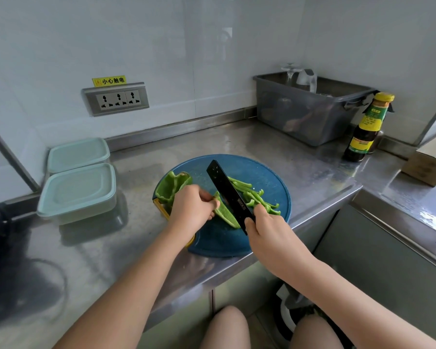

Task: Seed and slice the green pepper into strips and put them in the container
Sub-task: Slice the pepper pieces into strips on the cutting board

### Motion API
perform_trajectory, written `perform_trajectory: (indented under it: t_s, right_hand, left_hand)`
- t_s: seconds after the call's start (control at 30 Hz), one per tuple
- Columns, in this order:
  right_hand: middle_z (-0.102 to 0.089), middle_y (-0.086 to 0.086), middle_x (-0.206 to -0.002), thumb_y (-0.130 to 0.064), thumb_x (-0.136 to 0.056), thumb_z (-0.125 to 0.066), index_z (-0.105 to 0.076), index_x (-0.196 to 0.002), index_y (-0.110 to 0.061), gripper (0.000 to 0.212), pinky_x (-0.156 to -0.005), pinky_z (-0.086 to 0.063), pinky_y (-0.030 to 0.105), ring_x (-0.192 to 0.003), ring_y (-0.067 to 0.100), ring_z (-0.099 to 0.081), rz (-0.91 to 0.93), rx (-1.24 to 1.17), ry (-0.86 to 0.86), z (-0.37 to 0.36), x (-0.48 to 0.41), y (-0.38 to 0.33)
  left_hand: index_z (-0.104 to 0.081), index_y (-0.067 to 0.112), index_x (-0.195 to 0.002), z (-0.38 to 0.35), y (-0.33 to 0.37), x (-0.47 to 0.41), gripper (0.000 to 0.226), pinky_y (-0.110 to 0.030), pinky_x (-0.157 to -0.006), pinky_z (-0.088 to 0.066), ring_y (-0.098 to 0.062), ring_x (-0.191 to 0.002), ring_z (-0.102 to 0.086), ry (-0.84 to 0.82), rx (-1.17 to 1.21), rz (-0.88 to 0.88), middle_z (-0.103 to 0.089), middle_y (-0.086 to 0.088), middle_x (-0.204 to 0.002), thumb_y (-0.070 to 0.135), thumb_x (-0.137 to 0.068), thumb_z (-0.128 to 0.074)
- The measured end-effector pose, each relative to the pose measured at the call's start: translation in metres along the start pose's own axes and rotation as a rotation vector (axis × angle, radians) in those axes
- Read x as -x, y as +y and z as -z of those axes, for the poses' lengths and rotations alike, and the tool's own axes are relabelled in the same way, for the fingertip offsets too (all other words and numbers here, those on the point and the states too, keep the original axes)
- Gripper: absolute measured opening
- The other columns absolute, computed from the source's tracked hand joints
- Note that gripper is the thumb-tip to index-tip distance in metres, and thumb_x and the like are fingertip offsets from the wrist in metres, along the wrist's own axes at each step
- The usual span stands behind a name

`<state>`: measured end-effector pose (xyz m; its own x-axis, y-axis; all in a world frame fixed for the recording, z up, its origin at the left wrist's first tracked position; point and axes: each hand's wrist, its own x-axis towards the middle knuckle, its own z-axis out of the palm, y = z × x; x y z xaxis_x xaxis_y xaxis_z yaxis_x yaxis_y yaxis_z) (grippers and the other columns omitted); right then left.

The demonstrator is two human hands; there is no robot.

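Left hand pinches pepper piece; right hand grips knife, strips at its 3 o'clock.

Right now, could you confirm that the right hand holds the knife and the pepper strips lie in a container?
Not quite: in the head view the right hand holds the knife, but the pepper strips lie on the blue cutting board instead.
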<state>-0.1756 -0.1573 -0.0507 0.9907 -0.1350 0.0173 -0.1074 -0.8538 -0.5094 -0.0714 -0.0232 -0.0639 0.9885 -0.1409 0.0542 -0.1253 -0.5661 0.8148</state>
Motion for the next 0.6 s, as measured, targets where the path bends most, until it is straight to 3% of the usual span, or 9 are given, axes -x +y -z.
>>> perform_trajectory:
  t_s: [0.2,0.43,0.6]
  right_hand:
    - [-0.048,0.007,-0.071,-0.031,-0.101,-0.03,-0.036,-0.087,-0.011,0.025,-0.057,-0.034,0.038,-0.06,0.022,-0.042,0.006,0.033,-0.015,-0.0041,0.0046,0.0033]
    - [-0.04,0.002,-0.065,-0.03,-0.101,-0.03,-0.032,-0.087,-0.012,0.023,-0.051,-0.028,0.031,-0.056,0.02,-0.038,0.011,0.076,-0.025,-0.007,0.0045,0.0078]
    - [-0.044,0.004,-0.069,-0.029,-0.101,-0.03,-0.037,-0.092,-0.011,0.021,-0.056,-0.034,0.035,-0.06,0.022,-0.041,0.017,0.083,-0.035,-0.0077,0.0016,0.0059]
  left_hand:
    - [-0.061,0.013,-0.074,-0.0001,0.0008,-0.0017,0.012,-0.019,-0.054,-0.053,-0.01,-0.052,-0.065,-0.011,0.032,0.036,-0.068,-0.004,-0.065,0.015,-0.082,-0.07]
    - [-0.066,0.012,-0.074,-0.0004,-0.0003,-0.0057,0.01,-0.024,-0.058,-0.057,-0.012,-0.055,-0.067,-0.04,-0.003,0.038,-0.068,-0.003,-0.064,0.016,-0.082,-0.07]
    - [-0.065,0.009,-0.074,-0.0019,0.0026,-0.0093,0.015,-0.031,-0.064,-0.058,-0.015,-0.056,-0.068,-0.04,-0.074,0.071,-0.069,-0.004,-0.061,0.018,-0.086,-0.064]
